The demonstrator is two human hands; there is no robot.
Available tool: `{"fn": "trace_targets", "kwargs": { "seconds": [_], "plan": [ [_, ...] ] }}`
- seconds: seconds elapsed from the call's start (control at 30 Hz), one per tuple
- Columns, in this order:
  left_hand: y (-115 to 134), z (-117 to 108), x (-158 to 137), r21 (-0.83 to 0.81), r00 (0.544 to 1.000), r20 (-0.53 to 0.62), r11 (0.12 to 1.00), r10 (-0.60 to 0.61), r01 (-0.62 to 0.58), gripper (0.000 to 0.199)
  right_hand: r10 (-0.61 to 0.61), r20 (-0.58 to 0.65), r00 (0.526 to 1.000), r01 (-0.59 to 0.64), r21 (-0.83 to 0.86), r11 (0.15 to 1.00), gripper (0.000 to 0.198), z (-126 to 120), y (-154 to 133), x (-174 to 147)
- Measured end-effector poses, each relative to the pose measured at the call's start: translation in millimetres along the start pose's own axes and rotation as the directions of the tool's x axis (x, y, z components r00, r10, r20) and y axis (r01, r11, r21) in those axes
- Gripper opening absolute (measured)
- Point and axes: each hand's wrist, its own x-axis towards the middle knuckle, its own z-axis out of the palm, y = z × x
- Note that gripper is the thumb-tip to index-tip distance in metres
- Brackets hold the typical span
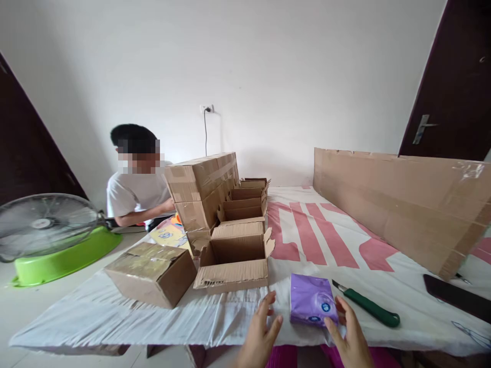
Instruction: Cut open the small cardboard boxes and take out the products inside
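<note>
A purple tissue pack (311, 297) lies near the front edge of the cloth-covered table. My right hand (350, 335) grips its right front corner, the thumb on the front and the fingers along the right side. To the left of the pack, my left hand (261, 329) is held apart from it with nothing in it, thumb and fingers spread. A green-handled utility knife (370, 305) rests just right of the pack, its blade pointing toward it. Beyond my left hand stands an open cardboard box (233, 271), at the near end of a row of open boxes.
Closed cartons (205, 189) are stacked behind the open row. A taped carton (151, 271) sits at front left. A cardboard panel (391, 204) stands on the right, near a dark phone-like object (456, 296). Across the table is another person (138, 189), beside a fan (46, 225).
</note>
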Motion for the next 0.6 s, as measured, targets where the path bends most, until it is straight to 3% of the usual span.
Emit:
{"fn": "trace_targets", "kwargs": {
  "seconds": [0.1, 0.17, 0.3, 0.43, 0.5, 0.6],
  "plan": [
    [10, 28, 14, -0.19, 0.98, 0.201, 0.981, 0.011, 0.027, 0.083, 0.001, 0.057, 0.998, -0.004, 0.049, 0.999, 0.059, 5, 3, -16],
    [29, 37, 27, -0.224, 0.963, 0.242, 0.972, 0.12, -0.065, 0.085, -0.034, 0.009, 0.999, 0.034, 0.066, 0.997, 0.063, 0, -15, 0],
    [98, 32, 91, -0.189, 0.932, 0.062, 0.921, 0.358, -0.341, 0.085, -0.103, -0.095, 0.99, 0.119, 0.18, 0.976, 0.067, -16, -77, 97],
    [154, 29, 166, -0.174, 0.932, -0.057, 0.916, 0.358, -0.362, 0.094, -0.089, -0.109, 0.99, 0.115, 0.26, 0.959, 0.067, -20, -116, 193],
    [156, 37, 175, -0.176, 0.93, -0.066, 0.913, 0.361, -0.367, 0.096, -0.064, -0.126, 0.99, 0.095, 0.26, 0.961, 0.066, -16, -114, 203],
    [117, 60, 144, -0.168, 0.933, -0.054, 0.917, 0.357, -0.361, 0.097, 0.014, -0.172, 0.985, 0.031, 0.258, 0.966, 0.069, -5, -83, 165]
  ]
}}
